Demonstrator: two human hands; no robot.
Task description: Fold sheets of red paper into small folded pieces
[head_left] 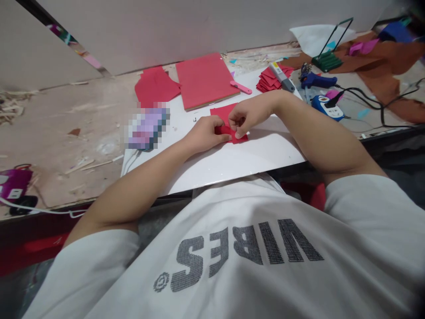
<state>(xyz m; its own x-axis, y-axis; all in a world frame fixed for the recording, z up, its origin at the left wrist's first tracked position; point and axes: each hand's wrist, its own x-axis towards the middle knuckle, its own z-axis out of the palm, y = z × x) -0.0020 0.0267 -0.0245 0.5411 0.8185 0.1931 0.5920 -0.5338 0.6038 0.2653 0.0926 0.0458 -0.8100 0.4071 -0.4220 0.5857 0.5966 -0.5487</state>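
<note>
On the white board (212,166) in front of me lies a small piece of red paper (223,113), its near edge raised or folded over. My left hand (206,132) is closed on the paper's left side, thumb along the near edge. My right hand (251,116) pinches the same edge from the right, fingertips close to the left thumb. Both hands partly hide the fold. Beyond them rests a larger red sheet or pad (206,79), with a pink cutter (241,87) on its right corner.
A stack of red pieces (267,80) sits at the back right under a grey box cutter (281,76). Farther right are a blue glue gun (318,80), a blue power socket (328,107) and black cables. A blurred-out phone-like object (148,128) and red scrap (156,86) lie left.
</note>
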